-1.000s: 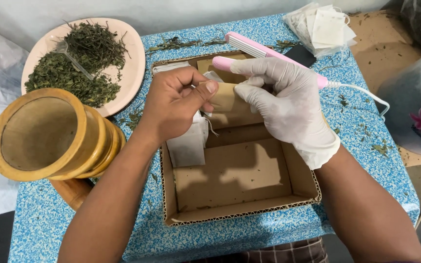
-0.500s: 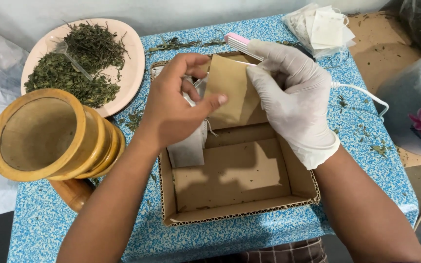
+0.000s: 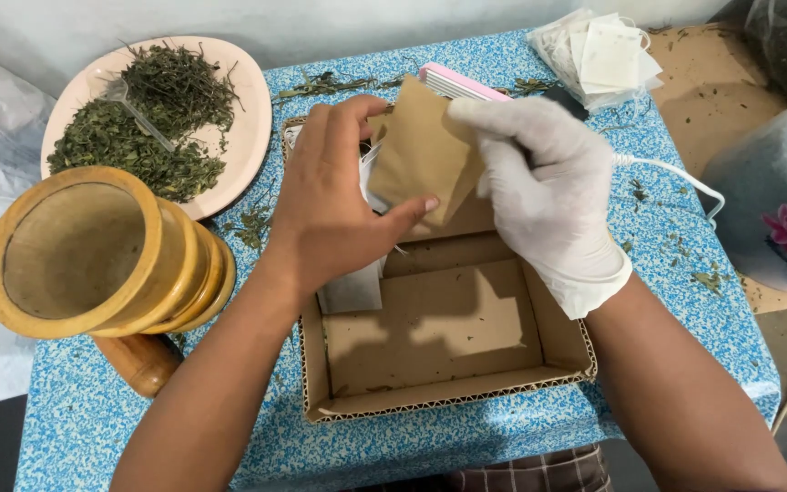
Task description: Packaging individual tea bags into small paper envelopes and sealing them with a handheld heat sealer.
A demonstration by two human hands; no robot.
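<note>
Pinching brown sachet [image 3: 421,150] — both hands, cardboard box [image 3: 453,387]

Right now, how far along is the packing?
Done: a few white tea bags lie along the left side of the cardboard box. In hand: left hand and gloved right hand hold a brown paper envelope over it. Left: most of the box floor is bare; a stack of empty filter bags waits.

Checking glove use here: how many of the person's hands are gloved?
1. The right hand wears a white glove and pinches the brown paper envelope; the left hand, bare, grips the same envelope.
</note>
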